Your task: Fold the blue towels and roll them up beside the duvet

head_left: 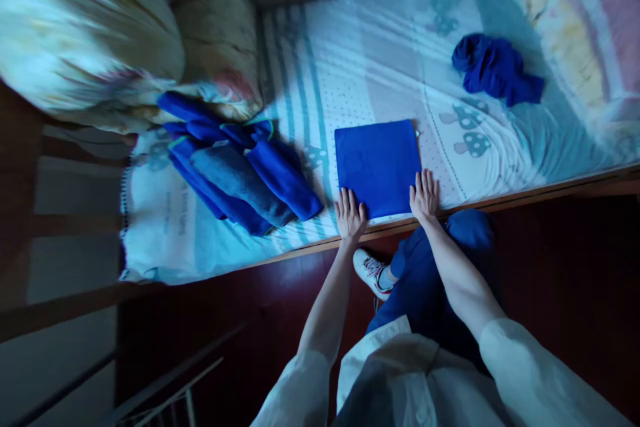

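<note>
A flat blue square of cloth lies on the bed in front of me. My left hand rests on its near left corner, fingers stretched out. At the near right corner lies my right hand, its fingers also extended and flat. Left of the square is a pile of rolled or folded cloths, mostly blue with one greyer piece and some green edging. Farther off to the right sits a crumpled blue cloth.
The bed sheet is pale with stripes and mushroom prints. Large stuffed bags or bedding stand at the far left. A pink and yellow quilt lies at the right. The wooden bed edge runs before my legs.
</note>
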`<state>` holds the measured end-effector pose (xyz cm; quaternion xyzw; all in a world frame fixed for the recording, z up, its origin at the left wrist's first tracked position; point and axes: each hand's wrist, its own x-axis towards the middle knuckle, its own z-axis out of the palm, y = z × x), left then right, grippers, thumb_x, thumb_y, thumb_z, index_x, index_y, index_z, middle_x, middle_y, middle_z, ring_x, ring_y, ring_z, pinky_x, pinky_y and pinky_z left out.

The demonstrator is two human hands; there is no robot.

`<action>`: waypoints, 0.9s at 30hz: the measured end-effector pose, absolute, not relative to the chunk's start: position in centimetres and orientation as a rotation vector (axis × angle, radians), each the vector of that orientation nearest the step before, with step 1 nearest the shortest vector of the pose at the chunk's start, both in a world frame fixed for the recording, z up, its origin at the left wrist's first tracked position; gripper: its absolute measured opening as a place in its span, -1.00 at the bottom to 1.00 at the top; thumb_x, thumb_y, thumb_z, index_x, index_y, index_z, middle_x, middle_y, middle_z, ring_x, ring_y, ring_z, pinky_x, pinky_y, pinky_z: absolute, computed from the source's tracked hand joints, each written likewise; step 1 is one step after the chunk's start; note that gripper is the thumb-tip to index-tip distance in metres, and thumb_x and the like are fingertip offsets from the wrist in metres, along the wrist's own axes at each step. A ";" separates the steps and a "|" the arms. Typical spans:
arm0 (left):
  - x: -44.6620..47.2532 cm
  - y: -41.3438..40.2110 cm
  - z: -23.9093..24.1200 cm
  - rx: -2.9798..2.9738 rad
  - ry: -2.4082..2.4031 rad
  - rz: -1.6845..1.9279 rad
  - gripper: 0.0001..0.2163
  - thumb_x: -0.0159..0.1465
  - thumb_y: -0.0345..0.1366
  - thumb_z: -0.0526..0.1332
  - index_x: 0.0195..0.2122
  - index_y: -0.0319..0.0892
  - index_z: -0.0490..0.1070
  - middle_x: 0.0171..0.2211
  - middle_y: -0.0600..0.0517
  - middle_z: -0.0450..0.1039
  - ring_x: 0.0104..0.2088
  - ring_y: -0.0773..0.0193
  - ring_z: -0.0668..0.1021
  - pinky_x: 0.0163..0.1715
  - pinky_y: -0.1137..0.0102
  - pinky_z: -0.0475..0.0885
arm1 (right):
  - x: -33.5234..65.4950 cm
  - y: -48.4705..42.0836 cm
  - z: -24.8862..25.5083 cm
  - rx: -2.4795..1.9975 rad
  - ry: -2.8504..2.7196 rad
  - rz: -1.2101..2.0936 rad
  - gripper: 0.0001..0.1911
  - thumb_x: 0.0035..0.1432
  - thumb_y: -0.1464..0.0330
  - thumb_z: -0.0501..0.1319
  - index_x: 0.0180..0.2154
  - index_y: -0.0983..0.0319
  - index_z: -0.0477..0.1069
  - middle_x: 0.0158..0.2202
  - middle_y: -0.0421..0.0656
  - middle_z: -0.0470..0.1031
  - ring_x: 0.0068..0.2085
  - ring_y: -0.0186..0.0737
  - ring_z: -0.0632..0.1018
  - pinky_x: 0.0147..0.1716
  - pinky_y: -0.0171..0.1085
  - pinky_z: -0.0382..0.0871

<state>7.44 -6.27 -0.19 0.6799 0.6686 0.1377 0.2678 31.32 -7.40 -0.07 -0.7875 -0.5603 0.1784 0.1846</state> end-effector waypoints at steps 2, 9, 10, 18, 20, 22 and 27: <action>6.1 -7.5 0.0 1.827 1.804 0.382 -0.37 0.46 -0.15 -0.03 0.51 -0.29 0.01 0.53 -0.23 -0.09 0.54 -0.07 -0.05 0.50 -0.06 -0.12 | 31.9 -8.4 0.2 -2.222 -1.544 0.518 -0.40 0.43 0.33 -0.04 0.41 0.38 0.21 0.49 0.13 0.12 0.52 -0.02 0.06 0.49 0.13 -0.20; 3.4 -11.1 -0.6 1.645 1.806 0.534 -0.39 0.42 -0.21 0.03 0.47 -0.24 0.08 0.43 -0.26 0.21 0.48 -0.03 0.19 0.47 -0.02 0.06 | 32.5 -10.4 0.8 -2.250 -1.174 0.543 -0.49 0.23 0.46 0.07 0.17 0.39 0.46 0.19 0.20 0.52 0.27 0.05 0.47 0.32 -0.02 0.25; 3.0 -11.2 -0.4 1.589 1.800 0.555 -0.42 0.41 -0.23 0.05 0.45 -0.23 0.13 0.40 -0.26 0.27 0.45 -0.03 0.27 0.45 0.00 0.13 | 32.7 -10.6 1.0 -2.261 -1.103 0.528 -0.53 0.21 0.45 0.08 0.11 0.38 0.50 0.12 0.20 0.57 0.20 0.07 0.51 0.28 -0.01 0.29; 1.1 -8.6 2.4 1.254 1.870 0.499 -0.62 0.33 -0.30 0.18 0.15 -0.25 0.49 -0.05 -0.16 0.66 -0.01 0.06 0.66 0.07 0.27 0.49 | 33.0 -10.8 2.0 -2.299 -0.882 0.607 -0.74 0.16 0.37 0.15 -0.22 0.33 0.57 -0.18 0.17 0.65 -0.06 0.06 0.60 0.08 -0.09 0.41; 1.3 -7.8 2.7 1.220 1.921 0.456 -0.67 0.32 -0.28 0.21 0.07 -0.25 0.55 -0.20 -0.12 0.68 -0.07 0.06 0.67 0.00 0.31 0.49 | 32.9 -10.7 1.9 -2.309 -0.876 0.641 -0.75 0.15 0.36 0.16 -0.23 0.32 0.57 -0.22 0.16 0.66 -0.09 0.08 0.62 0.01 -0.10 0.44; 1.7 -7.3 2.5 1.191 1.959 0.409 -0.70 0.31 -0.25 0.24 -0.01 -0.25 0.60 -0.27 -0.11 0.67 -0.09 0.04 0.68 -0.04 0.32 0.48 | 32.9 -10.7 1.8 -2.318 -0.855 0.665 -0.74 0.14 0.36 0.17 -0.22 0.32 0.57 -0.23 0.17 0.66 -0.10 0.10 0.63 -0.02 -0.09 0.46; 2.5 -6.6 1.6 1.175 2.009 0.339 -0.75 0.30 -0.19 0.28 -0.11 -0.20 0.63 -0.22 -0.15 0.68 -0.03 -0.04 0.67 -0.03 0.27 0.46 | 33.0 -10.7 1.3 -2.305 -0.804 0.687 -0.75 0.12 0.39 0.18 -0.21 0.34 0.57 -0.20 0.16 0.68 -0.09 0.10 0.64 0.03 -0.08 0.44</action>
